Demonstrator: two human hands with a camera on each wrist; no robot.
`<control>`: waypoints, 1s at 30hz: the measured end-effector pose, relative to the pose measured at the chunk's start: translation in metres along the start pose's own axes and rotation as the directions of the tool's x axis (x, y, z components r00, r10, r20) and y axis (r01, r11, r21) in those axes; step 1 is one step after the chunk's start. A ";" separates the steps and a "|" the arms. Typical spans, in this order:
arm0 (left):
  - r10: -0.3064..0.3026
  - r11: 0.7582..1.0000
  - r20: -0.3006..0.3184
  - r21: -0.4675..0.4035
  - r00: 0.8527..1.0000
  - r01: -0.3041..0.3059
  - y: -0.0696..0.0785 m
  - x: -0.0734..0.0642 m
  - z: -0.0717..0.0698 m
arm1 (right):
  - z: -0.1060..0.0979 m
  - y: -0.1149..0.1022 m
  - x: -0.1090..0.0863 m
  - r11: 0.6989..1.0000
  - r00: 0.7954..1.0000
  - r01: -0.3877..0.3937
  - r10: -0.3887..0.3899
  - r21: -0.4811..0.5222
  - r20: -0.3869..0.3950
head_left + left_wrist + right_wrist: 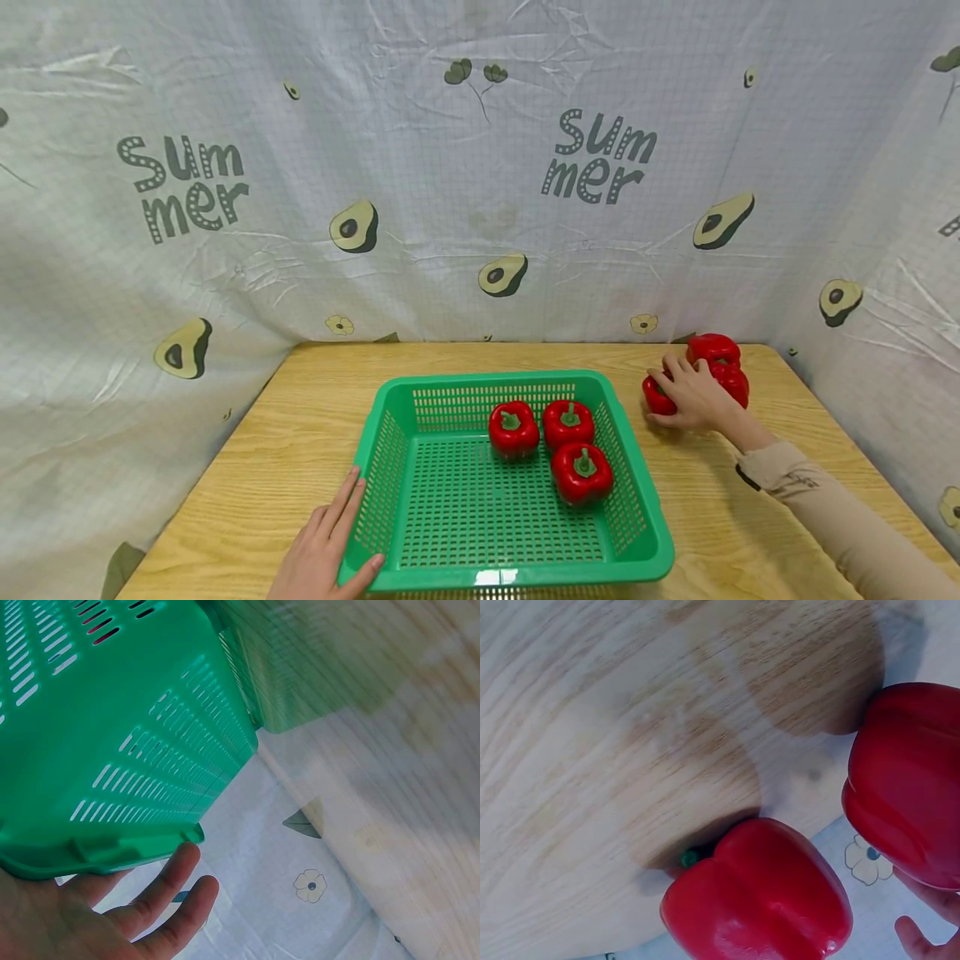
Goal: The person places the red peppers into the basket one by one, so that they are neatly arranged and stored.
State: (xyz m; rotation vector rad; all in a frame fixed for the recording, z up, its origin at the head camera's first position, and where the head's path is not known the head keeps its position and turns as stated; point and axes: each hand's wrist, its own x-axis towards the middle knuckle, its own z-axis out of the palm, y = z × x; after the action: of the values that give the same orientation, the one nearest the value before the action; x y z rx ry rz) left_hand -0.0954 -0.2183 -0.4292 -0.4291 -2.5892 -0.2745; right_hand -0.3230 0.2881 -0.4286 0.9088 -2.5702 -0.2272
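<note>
A green plastic basket [498,575] stands on the wooden table, with three red bell peppers in its right half, such as the near one [582,479]. My left hand [318,542] rests on the basket's left rim near the front corner, fingers fairly straight and thumb over the front edge. To the right of the basket my right hand [693,395] grips a red bell pepper [657,398], also seen at the right of the right wrist view. Beside that hand lie another bell pepper [731,382] and one farther back [712,347].
A white cloth [420,275] printed with avocados and lettering hangs behind and at the sides of the table. Wooden tabletop [300,433] shows left of the basket and between the basket and the right-hand peppers.
</note>
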 end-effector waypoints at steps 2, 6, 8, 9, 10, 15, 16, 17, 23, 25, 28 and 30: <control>0.000 1.000 0.000 -0.001 1.000 0.000 0.000 0.000 0.001 | 0.002 0.001 -0.001 1.000 1.000 0.002 -0.002 -0.004 0.000; 0.002 1.000 -0.002 0.001 1.000 -0.002 -0.001 0.000 0.001 | 0.002 0.000 -0.003 1.000 1.000 0.005 -0.005 0.007 -0.015; 0.002 1.000 -0.002 0.000 1.000 -0.002 -0.001 0.000 0.001 | 0.002 -0.001 -0.004 1.000 1.000 0.010 -0.010 0.012 -0.025; 0.002 1.000 -0.002 -0.001 1.000 -0.002 -0.001 0.000 0.001 | 0.002 -0.002 -0.004 1.000 0.999 0.014 -0.014 0.017 -0.031; 0.002 1.000 -0.002 -0.002 1.000 -0.002 -0.001 0.000 0.001 | 0.001 -0.003 -0.004 1.000 0.999 0.018 -0.017 0.020 -0.038; -0.005 1.000 0.001 -0.006 1.000 0.005 0.000 0.000 0.001 | -0.004 -0.008 -0.004 0.999 0.997 0.042 -0.040 0.021 -0.065; -0.006 1.000 0.003 -0.006 1.000 0.006 0.000 0.000 0.001 | -0.005 -0.009 -0.004 0.999 0.997 0.045 -0.044 0.018 -0.068; -0.008 1.000 0.004 -0.007 1.000 0.008 0.000 0.000 0.001 | -0.006 -0.010 -0.004 0.999 0.996 0.048 -0.047 0.017 -0.070; -0.010 1.000 0.002 -0.009 1.000 0.010 0.000 0.000 0.002 | -0.014 -0.015 -0.004 0.997 0.994 0.071 -0.070 0.015 -0.084; -0.009 1.000 0.000 -0.010 1.000 0.009 0.000 0.000 0.002 | -0.017 -0.017 -0.004 0.997 0.993 0.078 -0.077 0.008 -0.095; -0.003 1.000 -0.001 -0.010 1.000 0.003 -0.001 0.001 0.002 | -0.023 -0.021 -0.004 0.996 0.990 0.086 -0.086 -0.006 -0.115; 0.001 1.000 -0.002 -0.010 1.000 -0.001 -0.001 0.001 0.003 | -0.028 -0.023 -0.004 0.996 0.987 0.093 -0.094 -0.011 -0.130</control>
State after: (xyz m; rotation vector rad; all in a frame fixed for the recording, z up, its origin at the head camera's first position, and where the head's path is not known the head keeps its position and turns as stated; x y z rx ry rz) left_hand -0.0973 -0.2184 -0.4312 -0.4333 -2.5870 -0.2879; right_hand -0.2959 0.2722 -0.4111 1.0094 -2.4098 -0.1937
